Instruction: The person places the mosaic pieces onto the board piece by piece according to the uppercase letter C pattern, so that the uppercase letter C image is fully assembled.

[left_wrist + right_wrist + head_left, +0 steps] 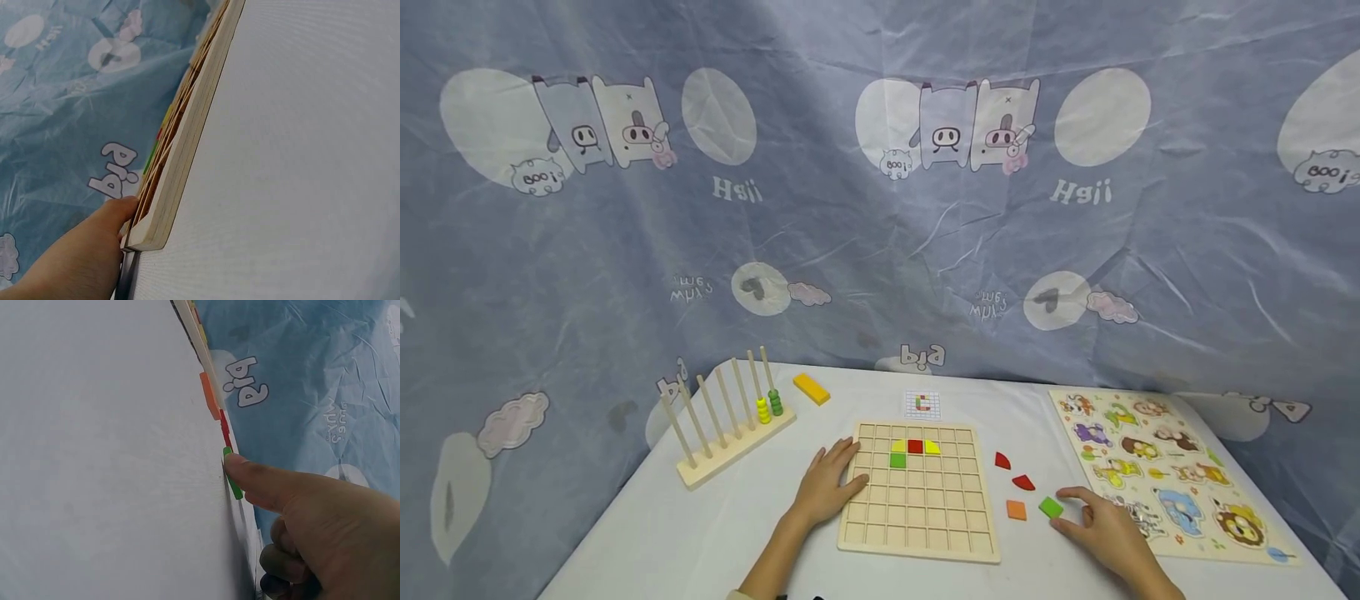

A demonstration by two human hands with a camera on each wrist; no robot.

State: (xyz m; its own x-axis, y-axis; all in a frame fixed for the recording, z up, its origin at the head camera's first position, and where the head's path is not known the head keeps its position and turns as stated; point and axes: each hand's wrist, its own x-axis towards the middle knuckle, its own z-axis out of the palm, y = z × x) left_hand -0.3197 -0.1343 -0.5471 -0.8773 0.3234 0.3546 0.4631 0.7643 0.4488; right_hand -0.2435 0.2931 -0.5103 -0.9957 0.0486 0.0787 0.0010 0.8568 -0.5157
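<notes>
A pale wooden grid board (pixel 917 537) lies in the middle of the table. In its upper rows sit a red square (pixel 915 447), two yellow quarter-round tiles (pixel 932 447) and a green square (pixel 898 461). My left hand (pixel 826 485) rests at the board's left edge, its thumb and fingertips on the rim. On the right, my right hand (pixel 1103 532) pinches a loose green square tile (pixel 1051 507) between thumb and index finger; in the right wrist view the thumb lies on this green tile (pixel 232 478). Beside it are an orange square tile (pixel 1017 510) and two red quarter-round tiles (pixel 1023 482).
A small pattern card (pixel 922 405) lies behind the board. At the left stands a wooden peg rack (pixel 737 450) with yellow and green beads, near a yellow block (pixel 812 389). An animal puzzle board (pixel 1165 475) lies at the right. Patterned cloth (pixel 880 225) hangs behind.
</notes>
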